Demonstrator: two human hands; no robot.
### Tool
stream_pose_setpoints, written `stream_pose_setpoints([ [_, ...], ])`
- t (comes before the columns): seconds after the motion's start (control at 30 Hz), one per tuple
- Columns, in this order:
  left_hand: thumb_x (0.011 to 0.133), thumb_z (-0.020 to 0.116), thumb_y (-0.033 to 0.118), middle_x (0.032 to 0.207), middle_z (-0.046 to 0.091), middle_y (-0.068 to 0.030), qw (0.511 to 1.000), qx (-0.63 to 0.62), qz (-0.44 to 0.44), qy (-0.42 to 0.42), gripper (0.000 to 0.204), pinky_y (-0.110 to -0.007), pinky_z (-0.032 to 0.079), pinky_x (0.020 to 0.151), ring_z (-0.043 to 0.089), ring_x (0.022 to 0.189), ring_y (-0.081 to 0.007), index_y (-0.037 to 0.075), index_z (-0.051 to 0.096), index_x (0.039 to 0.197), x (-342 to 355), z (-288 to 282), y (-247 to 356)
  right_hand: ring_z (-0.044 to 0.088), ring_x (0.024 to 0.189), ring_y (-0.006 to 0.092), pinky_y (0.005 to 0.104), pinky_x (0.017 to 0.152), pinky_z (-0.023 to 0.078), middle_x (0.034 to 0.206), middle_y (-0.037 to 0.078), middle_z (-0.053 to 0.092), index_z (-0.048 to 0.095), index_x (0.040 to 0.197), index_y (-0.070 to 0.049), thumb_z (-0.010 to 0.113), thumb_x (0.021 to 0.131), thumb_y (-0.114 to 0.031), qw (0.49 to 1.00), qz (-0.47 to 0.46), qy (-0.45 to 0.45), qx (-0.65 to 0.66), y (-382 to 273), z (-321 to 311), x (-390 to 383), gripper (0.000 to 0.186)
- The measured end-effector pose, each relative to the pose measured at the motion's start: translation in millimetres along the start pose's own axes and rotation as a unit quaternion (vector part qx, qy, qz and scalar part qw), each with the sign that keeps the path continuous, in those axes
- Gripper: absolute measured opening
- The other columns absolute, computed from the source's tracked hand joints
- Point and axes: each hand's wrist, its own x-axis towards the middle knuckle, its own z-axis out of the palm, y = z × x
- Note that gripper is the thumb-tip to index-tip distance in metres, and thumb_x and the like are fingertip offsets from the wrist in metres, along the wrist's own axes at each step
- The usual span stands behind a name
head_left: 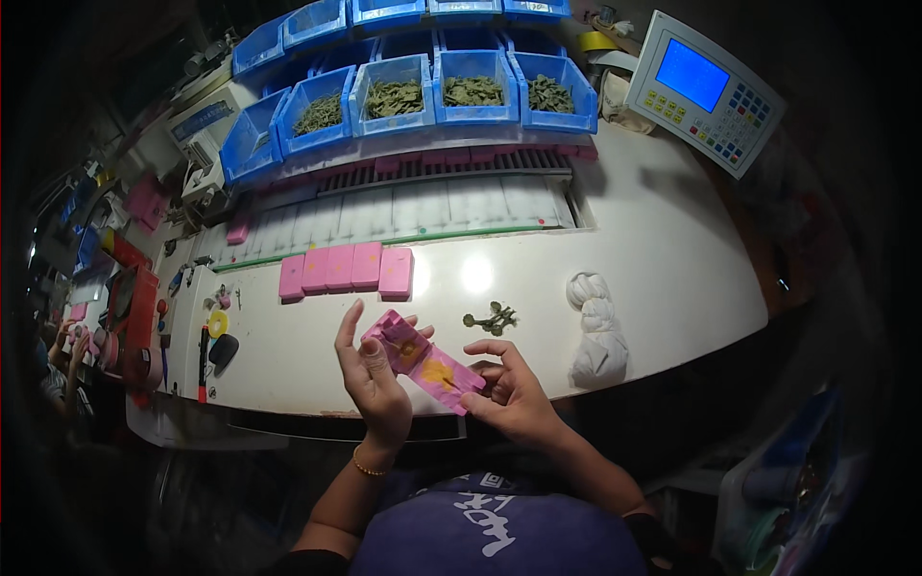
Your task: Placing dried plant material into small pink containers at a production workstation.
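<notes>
The pink packet [461, 392] is in both hands above the near edge of the counter [672, 288], its long axis slanting from far left to near right. A dark fold crosses it, and the side with yellow marks faces up. The left hand [377, 377] has a grip on its far-left end, thumb over the top, one finger raised clear; the right hand [514, 392] pinches the near-right end.

The white counter carries a row of pink boxes [340, 267] beyond the packet, a green clump [493, 319] to its far right and, farther right, a knotted white cloth [597, 331]. Blue bins [392, 99] stand at the far side, several holding green bits, with a control panel [706, 91] at far right.

The left fingers behind the packet are mostly hidden, as is its underside. The farthest bins are cut off at the top. Another person's hands [79, 348] at far left are too small to read, and the room's edges sink into darkness.
</notes>
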Motion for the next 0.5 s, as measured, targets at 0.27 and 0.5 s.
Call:
stream_pose_setpoints([
  [0.27,0.108,0.034,0.026,0.115,0.059,-0.0236,0.998,-0.003,0.058,0.021,0.046,-0.044,0.057,0.09,0.069,0.098,-0.0338,0.005,0.023,0.148,-7,-10,4,0.062,0.099,0.0127,0.0253,0.086,0.05,0.111,0.012,0.062,0.034,0.142,-0.002,0.064,0.091,0.002,1.0,0.014,-0.008,0.014,3,2,0,0.06],
  [0.5,0.105,0.041,0.013,0.118,0.057,-0.021,0.986,0.111,0.121,0.041,0.045,-0.041,0.055,0.09,0.068,0.099,-0.0304,0.002,0.025,0.145,-19,-33,-20,0.062,0.091,0.0193,0.0298,0.081,0.05,0.103,0.014,0.064,0.048,0.136,0.002,0.061,0.087,0.008,0.963,-0.09,0.023,-0.252,5,17,12,0.052],
])
